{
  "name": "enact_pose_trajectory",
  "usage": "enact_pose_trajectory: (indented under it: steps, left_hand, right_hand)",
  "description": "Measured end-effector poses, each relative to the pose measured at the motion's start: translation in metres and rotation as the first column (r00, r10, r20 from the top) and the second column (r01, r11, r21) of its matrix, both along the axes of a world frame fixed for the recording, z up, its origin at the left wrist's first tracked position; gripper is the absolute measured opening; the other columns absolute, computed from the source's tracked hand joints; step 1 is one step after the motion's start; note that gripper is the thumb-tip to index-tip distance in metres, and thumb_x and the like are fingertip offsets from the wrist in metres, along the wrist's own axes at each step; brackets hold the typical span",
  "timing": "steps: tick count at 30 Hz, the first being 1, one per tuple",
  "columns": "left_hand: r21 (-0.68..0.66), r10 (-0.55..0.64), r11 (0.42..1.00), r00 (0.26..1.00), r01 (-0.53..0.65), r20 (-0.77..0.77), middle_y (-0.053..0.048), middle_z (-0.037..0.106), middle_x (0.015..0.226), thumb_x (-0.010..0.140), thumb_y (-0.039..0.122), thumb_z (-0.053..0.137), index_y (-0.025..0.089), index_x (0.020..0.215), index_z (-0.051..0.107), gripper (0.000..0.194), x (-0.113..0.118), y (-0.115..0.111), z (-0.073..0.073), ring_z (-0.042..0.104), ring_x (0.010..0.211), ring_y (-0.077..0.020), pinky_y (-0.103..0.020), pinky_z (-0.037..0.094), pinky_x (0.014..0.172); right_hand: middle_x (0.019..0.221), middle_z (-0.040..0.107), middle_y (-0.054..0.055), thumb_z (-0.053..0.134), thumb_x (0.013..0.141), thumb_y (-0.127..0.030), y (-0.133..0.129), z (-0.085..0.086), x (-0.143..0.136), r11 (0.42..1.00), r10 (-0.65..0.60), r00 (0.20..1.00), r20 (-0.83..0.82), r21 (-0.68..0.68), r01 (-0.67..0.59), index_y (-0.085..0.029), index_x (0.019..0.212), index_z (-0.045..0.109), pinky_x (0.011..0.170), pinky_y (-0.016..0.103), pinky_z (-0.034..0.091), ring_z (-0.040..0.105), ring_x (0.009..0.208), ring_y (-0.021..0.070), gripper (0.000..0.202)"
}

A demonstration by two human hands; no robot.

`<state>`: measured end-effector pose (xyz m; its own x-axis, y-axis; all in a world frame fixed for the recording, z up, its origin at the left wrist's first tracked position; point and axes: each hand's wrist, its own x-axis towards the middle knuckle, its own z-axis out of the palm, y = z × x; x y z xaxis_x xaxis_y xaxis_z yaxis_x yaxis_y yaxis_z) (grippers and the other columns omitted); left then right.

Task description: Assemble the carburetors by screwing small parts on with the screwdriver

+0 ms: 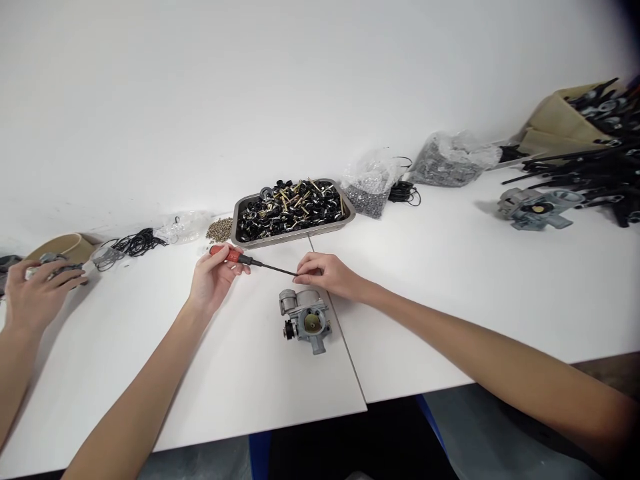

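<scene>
A screwdriver (235, 256) with a red and black handle is held by the handle in my left hand (214, 277), its shaft pointing right. At the tip of the shaft are the pinched fingers of my right hand (327, 275); whether a small part is between them cannot be made out. Just below my right hand, a grey metal carburetor-like part (306, 320) lies on the white table (240, 380), with a round opening facing up and a black fitting on its left side. Neither hand grips this part.
Behind my hands stands a metal tray (295, 235) of black and brass parts. Small brass pieces (220, 230), plastic bags (373, 183) and black rings (137, 243) line the wall. Another metal part (540, 208) sits right, near black parts. Another person's hand (37, 293) is at far left.
</scene>
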<state>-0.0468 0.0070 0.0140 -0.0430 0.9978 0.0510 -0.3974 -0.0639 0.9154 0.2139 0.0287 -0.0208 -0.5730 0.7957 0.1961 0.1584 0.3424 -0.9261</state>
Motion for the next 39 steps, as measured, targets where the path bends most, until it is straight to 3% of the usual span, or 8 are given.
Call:
enact_pose_trajectory:
  steps: [9,17,27,39]
  left_hand:
    - [0.021,-0.002,1.000,1.000,0.002,0.001,-0.008,0.064,0.084,0.084,0.016,0.058,0.011,0.082,0.063,0.007,0.001,-0.004,0.008,0.055,0.055,-0.0132,-0.035,0.054,0.061]
    - [0.037,-0.005,0.999,1.000,0.005,-0.003,-0.008,0.064,0.085,0.084,0.017,0.058,0.011,0.084,0.063,0.008,0.002,-0.004,0.008,0.055,0.056,-0.0129,-0.035,0.054,0.062]
    - [0.073,0.021,0.997,0.999,-0.023,0.028,-0.008,0.065,0.084,0.085,0.016,0.057,0.011,0.085,0.064,0.009,0.003,-0.006,0.010,0.056,0.056,-0.0135,-0.036,0.057,0.065]
    - [0.061,0.022,0.998,0.999,-0.023,0.025,-0.008,0.064,0.084,0.084,0.016,0.057,0.012,0.085,0.064,0.008,0.005,-0.006,0.011,0.056,0.057,-0.0135,-0.037,0.058,0.067]
  right_hand:
    - [0.087,0.066,0.006,0.075,0.076,-0.042,0.003,-0.003,-0.001,0.997,-0.036,0.994,-0.106,-0.072,0.029,-0.021,0.084,0.080,0.068,0.032,0.046,0.059,0.076,0.0180,0.023]
    - [0.090,0.072,0.008,0.073,0.077,-0.044,0.005,0.001,0.000,0.982,-0.060,0.986,-0.155,-0.186,0.031,-0.018,0.081,0.078,0.082,0.036,0.045,0.063,0.092,0.0225,0.027]
    - [0.093,0.074,0.009,0.066,0.084,-0.045,-0.001,0.007,-0.001,0.917,-0.089,0.976,-0.199,-0.400,0.003,-0.016,0.081,0.078,0.061,0.029,0.035,0.054,0.069,0.0129,0.032]
    - [0.095,0.074,0.011,0.067,0.083,-0.046,-0.003,0.008,0.000,0.886,-0.101,0.973,-0.207,-0.463,-0.006,-0.014,0.087,0.079,0.064,0.031,0.037,0.053,0.068,0.0127,0.034]
